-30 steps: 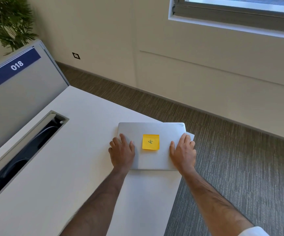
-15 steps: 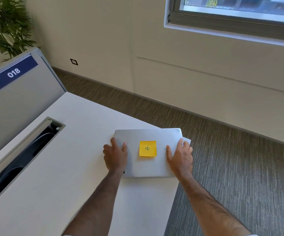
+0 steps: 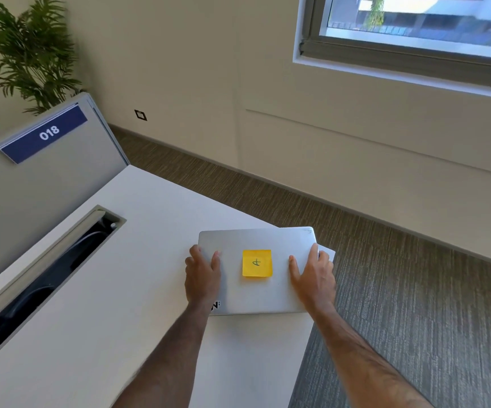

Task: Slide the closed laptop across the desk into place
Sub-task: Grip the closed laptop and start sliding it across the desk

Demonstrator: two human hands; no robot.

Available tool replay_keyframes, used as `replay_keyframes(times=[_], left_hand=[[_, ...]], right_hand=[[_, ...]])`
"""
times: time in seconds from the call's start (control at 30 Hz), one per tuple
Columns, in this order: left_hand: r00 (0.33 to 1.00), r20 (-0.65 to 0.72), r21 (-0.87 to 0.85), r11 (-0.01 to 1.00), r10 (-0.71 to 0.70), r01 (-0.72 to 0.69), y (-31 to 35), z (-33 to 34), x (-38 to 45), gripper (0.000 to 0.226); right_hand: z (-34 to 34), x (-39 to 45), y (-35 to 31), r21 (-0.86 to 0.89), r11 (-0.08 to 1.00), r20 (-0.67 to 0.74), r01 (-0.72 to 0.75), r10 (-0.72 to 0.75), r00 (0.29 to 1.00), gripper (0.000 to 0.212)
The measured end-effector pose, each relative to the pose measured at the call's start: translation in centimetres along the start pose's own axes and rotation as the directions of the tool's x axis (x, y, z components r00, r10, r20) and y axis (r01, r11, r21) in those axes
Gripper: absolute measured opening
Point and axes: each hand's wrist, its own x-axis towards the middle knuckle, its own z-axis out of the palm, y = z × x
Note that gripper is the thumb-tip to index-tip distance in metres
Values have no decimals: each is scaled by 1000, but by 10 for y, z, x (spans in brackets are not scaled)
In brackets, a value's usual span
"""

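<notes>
**Clamped at both sides for the slide**

At counter's [image 3: 115,304] right edge, near far corner, holds closed laptop [image 3: 256,298] flat w/ left grip [image 3: 203,278] curled over its left edge, thumb on lid. Yellow sticky note [image 3: 257,262] mid-lid. Right grip [image 3: 313,279] wrapped likewise on rt edge. Prob. stiff, fairly heavy, slick-bottomed; best held by side edges.

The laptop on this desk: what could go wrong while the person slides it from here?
1. The laptop lies at the desk corner, its right side by the edge above the carpet; a push rightward might drop it.
2. The yellow note sits between the left hand and the right hand; a shifting thumb might peel it off.
3. Slid far left, it might catch on the cable slot.
</notes>
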Motion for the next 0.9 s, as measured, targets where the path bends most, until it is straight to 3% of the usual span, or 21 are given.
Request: replay_keyframes(times=[0.3, 0.9], left_hand=[[1000, -21, 26, 1000, 11, -11, -12, -33, -7, 45], [983, -139, -1, 993, -119, 120, -99, -141, -65, 43]], right_hand=[[-1, -31, -19, 31, 999, 20, -12, 11, 1000, 73], [16, -133, -88, 87, 986, 107, 142, -151, 983, 72]])
